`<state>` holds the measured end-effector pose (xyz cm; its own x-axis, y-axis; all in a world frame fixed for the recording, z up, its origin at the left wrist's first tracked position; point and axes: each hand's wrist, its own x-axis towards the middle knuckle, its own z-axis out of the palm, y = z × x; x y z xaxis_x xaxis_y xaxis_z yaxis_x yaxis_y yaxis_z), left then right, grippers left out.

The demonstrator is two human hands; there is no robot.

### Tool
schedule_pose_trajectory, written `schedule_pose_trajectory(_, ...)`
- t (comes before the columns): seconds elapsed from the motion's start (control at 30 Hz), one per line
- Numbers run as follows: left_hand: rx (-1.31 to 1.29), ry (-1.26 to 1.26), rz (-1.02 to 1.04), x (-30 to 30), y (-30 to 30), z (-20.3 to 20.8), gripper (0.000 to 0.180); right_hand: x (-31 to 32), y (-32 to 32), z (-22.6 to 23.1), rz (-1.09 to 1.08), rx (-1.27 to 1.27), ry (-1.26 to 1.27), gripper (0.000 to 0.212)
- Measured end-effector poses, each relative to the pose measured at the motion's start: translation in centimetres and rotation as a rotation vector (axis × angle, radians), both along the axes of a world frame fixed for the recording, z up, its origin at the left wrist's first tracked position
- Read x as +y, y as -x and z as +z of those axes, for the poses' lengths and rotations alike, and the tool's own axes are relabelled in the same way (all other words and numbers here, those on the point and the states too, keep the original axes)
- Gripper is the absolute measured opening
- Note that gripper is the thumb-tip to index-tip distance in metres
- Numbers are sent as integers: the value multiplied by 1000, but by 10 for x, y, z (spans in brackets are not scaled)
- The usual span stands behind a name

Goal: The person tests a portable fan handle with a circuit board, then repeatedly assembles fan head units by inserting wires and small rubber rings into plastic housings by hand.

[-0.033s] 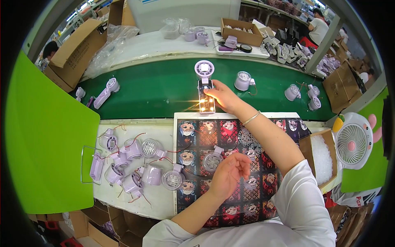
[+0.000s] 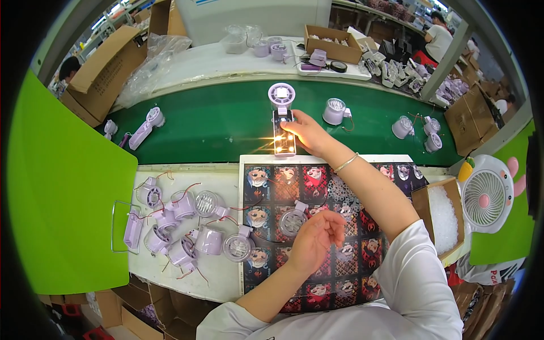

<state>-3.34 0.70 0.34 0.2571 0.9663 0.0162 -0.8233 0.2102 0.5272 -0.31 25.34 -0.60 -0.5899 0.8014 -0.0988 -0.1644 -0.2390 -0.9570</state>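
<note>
Holds lilac handheld fan (image 2: 284, 136) at twelve o'clock, just above centre of view, over green belt (image 2: 221, 124). Points round head toward twelve, handle base toward six, near far edge of cartoon-printed sheet (image 2: 346, 286). Glows amber from small lamps low on dark-fronted handle. Clamped from about four o'clock by right grip (image 2: 307, 135): closed on handle's edge, thumb laid across front. Cannot tell contact with belt from slight lift. Wears slim bangle (image 2: 346, 163) on right wrist.

Holds left grip (image 2: 316, 243) at five o'clock above sheet, palm part-open, fingers loosely curled. Shows clear-fronted fan housing (image 2: 292, 222) just off left grip toward ten, lying on sheet; cannot tell touching from near.

At eight o'clock, on white tabletop (image 2: 218, 283): shows jumbled cluster of lilac fan housings (image 2: 182, 205), thin wires sticking out. Toward nine from cluster: shows lilac handle shell (image 2: 133, 228) beside metal wire loop (image 2: 113, 228).

Carries on belt: second handheld fan (image 2: 141, 135) near ten, upright clear-topped housing (image 2: 334, 112) between one and two, three loose housings (image 2: 403, 128) between two and three.

At three o'clock: shows rabbit-shaped white fan (image 2: 483, 190). Just inward, toward four: shows open carton (image 2: 423, 211) filled with translucent pellets (image 2: 442, 218).
</note>
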Motion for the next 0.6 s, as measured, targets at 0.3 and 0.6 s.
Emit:
schedule_pose_trajectory(0.3, 10, -5, 6, -1, -1, 0, 50, 0, -1, -4, -10, 24, -26, 38)
schedule_pose_trajectory(0.6, 1, -8, 3, 0, -1, 0, 49, 4, 3, 1, 6, -33, 1, 42)
